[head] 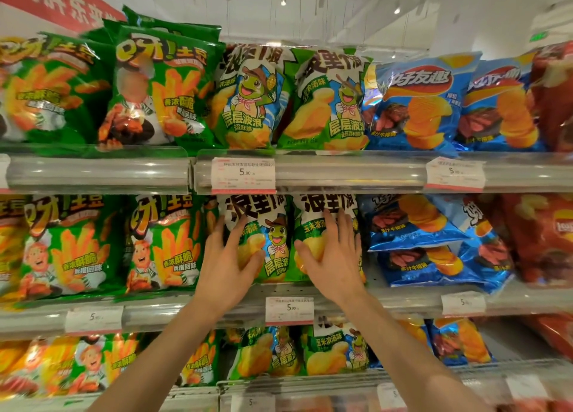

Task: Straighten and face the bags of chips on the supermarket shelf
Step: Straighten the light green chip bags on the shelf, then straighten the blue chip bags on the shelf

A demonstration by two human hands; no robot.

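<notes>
Both hands flat and spread wide: left hand (228, 264) on one turtle bag (263, 241), right hand (333, 258) on its neighbour (313, 225).

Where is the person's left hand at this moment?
In the head view, the left hand lies flat, left of centre, on a green-and-white turtle-cartoon chip bag on the middle shelf, beside the right hand.
</notes>
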